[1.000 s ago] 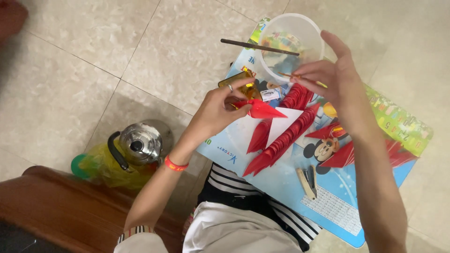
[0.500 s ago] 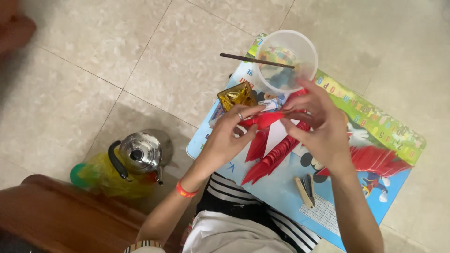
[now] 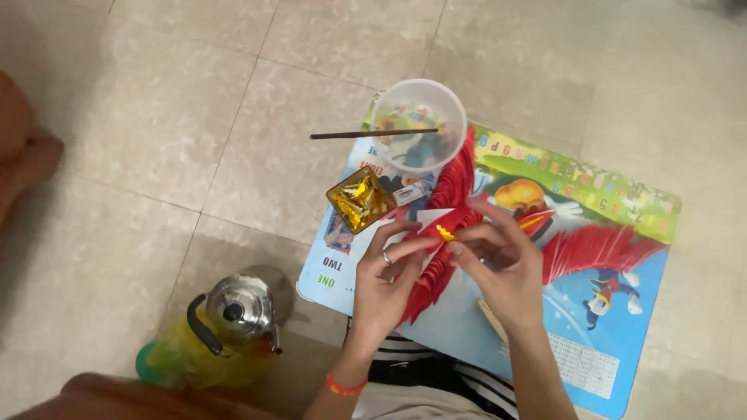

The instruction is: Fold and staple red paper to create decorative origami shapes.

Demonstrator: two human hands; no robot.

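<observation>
while both hands meet over the near middle of the mat, the left hand (image 3: 387, 272), with one ring on a finger and one orange band at the wrist, pinches the red folded-paper piece (image 3: 436, 257) from its left, and the right hand (image 3: 498, 260) closes its fingertips on the same piece from the right, so each hand is gripping it just above the mat. one small yellow bit (image 3: 445, 232) shows on the red paper between the fingertips. two more fans of red folded paper lie on the one colourful cartoon play mat (image 3: 622, 311): one curved strip (image 3: 457, 173) running up toward the bowl, one spread (image 3: 595, 250) to the right of the hands. one clear plastic bowl (image 3: 419, 124) stands at the mat's far left corner, with one dark stick (image 3: 373, 134) laid across its rim and jutting out over the tile floor (image 3: 194, 117). one gold foil square (image 3: 359, 199) lies just beside the bowl, near the left hand, with one small white packet (image 3: 411, 193) next to it. one steel kettle (image 3: 237, 307) with a black handle sits on something yellow-green (image 3: 179, 362) on the floor, well left of the hands. the right wrist hides part of a pale stick-like thing (image 3: 492, 317) on the mat. striped black-and-white cloth (image 3: 436, 377) shows under the arms.
</observation>
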